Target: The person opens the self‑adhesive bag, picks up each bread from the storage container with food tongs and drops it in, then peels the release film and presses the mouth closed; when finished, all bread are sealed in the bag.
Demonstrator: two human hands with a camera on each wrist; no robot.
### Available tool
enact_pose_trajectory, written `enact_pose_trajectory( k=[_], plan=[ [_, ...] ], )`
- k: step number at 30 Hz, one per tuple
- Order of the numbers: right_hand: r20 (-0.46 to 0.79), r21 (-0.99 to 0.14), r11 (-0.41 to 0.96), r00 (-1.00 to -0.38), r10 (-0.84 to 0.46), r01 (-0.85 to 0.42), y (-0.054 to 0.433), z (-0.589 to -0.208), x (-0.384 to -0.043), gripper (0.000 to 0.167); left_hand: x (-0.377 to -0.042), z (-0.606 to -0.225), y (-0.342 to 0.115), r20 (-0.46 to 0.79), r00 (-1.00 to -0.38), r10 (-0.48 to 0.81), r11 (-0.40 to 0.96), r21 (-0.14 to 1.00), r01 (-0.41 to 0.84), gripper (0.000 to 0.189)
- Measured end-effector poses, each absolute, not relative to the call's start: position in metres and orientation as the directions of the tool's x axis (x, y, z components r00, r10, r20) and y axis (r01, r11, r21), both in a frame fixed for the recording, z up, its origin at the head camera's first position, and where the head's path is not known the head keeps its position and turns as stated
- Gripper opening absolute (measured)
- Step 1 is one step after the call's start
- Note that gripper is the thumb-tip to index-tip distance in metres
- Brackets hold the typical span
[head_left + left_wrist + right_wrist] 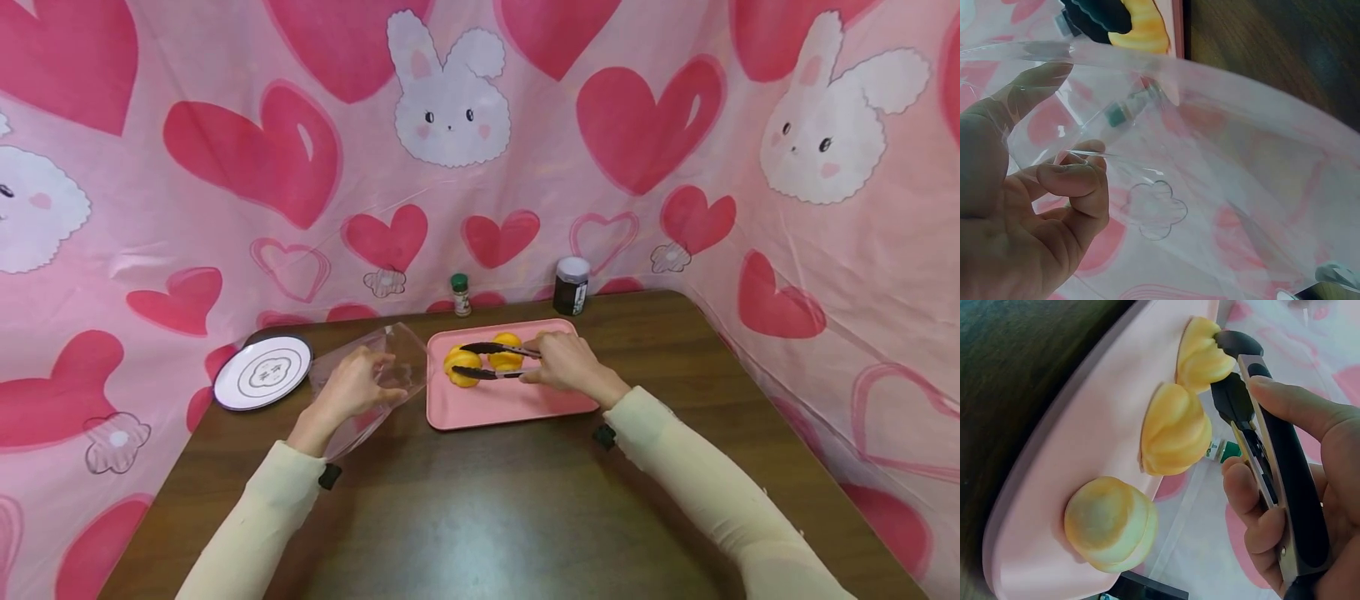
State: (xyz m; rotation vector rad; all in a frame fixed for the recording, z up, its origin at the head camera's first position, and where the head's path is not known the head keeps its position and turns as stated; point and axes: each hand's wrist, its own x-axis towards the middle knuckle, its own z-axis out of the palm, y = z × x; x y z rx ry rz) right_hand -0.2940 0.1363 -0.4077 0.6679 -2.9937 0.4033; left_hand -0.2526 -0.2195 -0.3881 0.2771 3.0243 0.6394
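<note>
My left hand (347, 392) holds a clear plastic bag (408, 354) at the tray's left side; in the left wrist view its fingers pinch the film, with the bag's mouth spread toward the tray. My right hand (564, 362) grips black-handled tongs (1285, 469) above the pink tray (517, 407). The dark tong tips lie either side of the leftmost yellow twisted bread roll (1200, 356), which still rests on the tray. Beside it sits a second twisted roll (1175, 431). A round bun (1110, 525) shows in the right wrist view, concealed by my right hand in the head view.
At the left rear of the brown table (442, 517) lies a white plate (258, 375) with a dark rim. Behind the tray stand a small green-capped shaker (461, 298) and a dark jar (572, 287) with a white lid. A pink heart-patterned cloth (540, 183) hangs behind.
</note>
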Motion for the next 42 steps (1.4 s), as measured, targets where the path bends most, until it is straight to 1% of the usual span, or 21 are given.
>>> enact_pose_trajectory(
  k=[3,9,15,19,24,32,42],
  plan=[
    [0.098,-0.244,0.869,-0.902,-0.421,-0.431,0.137,-0.406,-0.295,0.054,-0.253,-0.389,-0.220,-0.006,-0.983,0.184,0.899,0.406,0.165,0.070],
    [0.062,-0.269,0.870,-0.909,-0.413,-0.414,0.141,-0.404,-0.296,0.053,-0.255,-0.390,-0.220,-0.025,-0.984,0.178,0.896,0.417,0.152,0.070],
    [0.053,-0.310,0.865,-0.915,-0.400,-0.395,0.149,-0.399,-0.295,0.057,-0.256,-0.391,-0.219,-0.034,-0.983,0.181,0.900,0.409,0.151,0.070],
    [0.089,-0.323,0.859,-0.916,-0.391,-0.398,0.155,-0.391,-0.291,0.062,-0.256,-0.392,-0.219,-0.024,-0.980,0.199,0.898,0.404,0.173,0.070],
    [0.150,-0.347,0.839,-0.908,-0.391,-0.419,0.160,-0.377,-0.284,0.061,-0.257,-0.392,-0.219,-0.024,-0.977,0.210,0.895,0.408,0.182,0.070],
    [0.249,-0.326,0.798,-0.860,-0.445,-0.507,0.159,-0.358,-0.276,0.058,-0.260,-0.391,-0.219,-0.025,-0.978,0.209,0.904,0.387,0.184,0.070],
    [0.308,-0.328,0.753,-0.818,-0.486,-0.571,0.145,-0.342,-0.261,0.060,-0.261,-0.389,-0.216,-0.051,-0.978,0.203,0.911,0.376,0.169,0.070]
  ],
)
